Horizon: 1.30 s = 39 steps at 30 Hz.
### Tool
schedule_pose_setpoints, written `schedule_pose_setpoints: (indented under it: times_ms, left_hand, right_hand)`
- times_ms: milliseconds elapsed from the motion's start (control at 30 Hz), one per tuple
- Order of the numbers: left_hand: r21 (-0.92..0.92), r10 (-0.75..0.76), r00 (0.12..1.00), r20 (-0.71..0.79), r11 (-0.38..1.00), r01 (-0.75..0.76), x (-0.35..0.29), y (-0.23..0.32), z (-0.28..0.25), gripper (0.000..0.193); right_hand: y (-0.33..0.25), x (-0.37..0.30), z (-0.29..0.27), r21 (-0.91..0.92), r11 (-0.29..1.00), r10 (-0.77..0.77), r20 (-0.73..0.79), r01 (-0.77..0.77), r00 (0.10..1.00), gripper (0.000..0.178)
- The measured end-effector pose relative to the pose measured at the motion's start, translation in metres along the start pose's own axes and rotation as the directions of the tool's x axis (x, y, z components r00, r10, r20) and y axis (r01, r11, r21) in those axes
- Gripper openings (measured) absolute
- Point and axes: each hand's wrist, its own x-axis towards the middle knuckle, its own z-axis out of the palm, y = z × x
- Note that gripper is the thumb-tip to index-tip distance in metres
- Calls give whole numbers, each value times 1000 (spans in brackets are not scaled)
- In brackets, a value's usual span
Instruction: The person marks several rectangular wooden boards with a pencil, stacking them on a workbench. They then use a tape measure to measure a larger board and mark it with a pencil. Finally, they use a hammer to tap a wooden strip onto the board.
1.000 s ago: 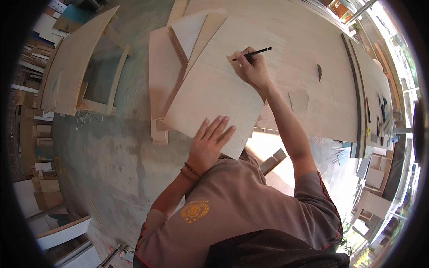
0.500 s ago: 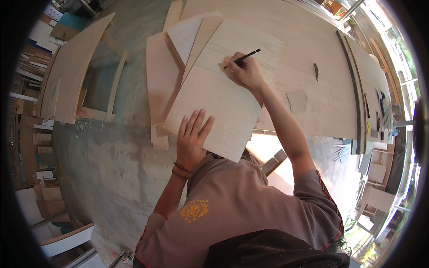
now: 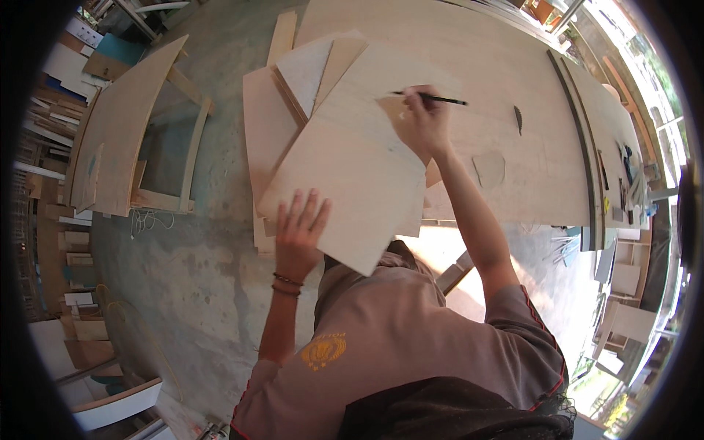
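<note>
A pale rectangular plywood sheet (image 3: 348,169) lies slantwise before me on other boards, its near corner jutting past the table edge toward my body. My left hand (image 3: 299,227) rests flat on its lower left edge, fingers spread. Above the sheet's upper right part, my right hand (image 3: 429,121) grips a black pencil (image 3: 447,100), the tip pointing left and the pencil nearly level. A shadow of the hand falls on the wood. Whether the tip touches the sheet I cannot tell. Under its left side are a whitish board (image 3: 304,73) and a pinkish board (image 3: 260,110).
The large wooden worktable (image 3: 543,169) carries a small dark serrated piece (image 3: 518,119) and a thin irregular offcut (image 3: 489,169). Tools (image 3: 627,176) lie at the far right. Left across the concrete floor (image 3: 198,293) stands another wooden table (image 3: 128,132).
My right hand has shifted right and slightly down, and the pencil has tipped from slanting to nearly level. The sheet's near corner and my left hand have moved a little left and down.
</note>
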Motion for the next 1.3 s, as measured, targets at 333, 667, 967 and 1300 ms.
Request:
schedule_pose_setpoints:
  times_ms: [333, 667, 967, 1300]
  left_hand:
    - [-852, -912, 404, 66, 160, 499, -83, -89, -13, 53]
    - [-860, -780, 531, 331, -17, 510, -56, -79, 2, 66]
    - [-852, -464, 860, 215, 340, 397, 51, -48, -60, 56]
    - [-949, -42, 959, 281, 139, 284, 224, 44, -16, 50]
  right_hand:
    - [25, -15, -69, -541, 840, -161, -301, -29, 940, 29]
    - [-27, -26, -93, -750, 597, 271, -145, -284, 952, 41]
    - [-1, -144, -208, 52, 657, 733, -274, -752, 622, 60]
    - [19, -344, -272, 696, 607, 787, -465, -383, 405, 64]
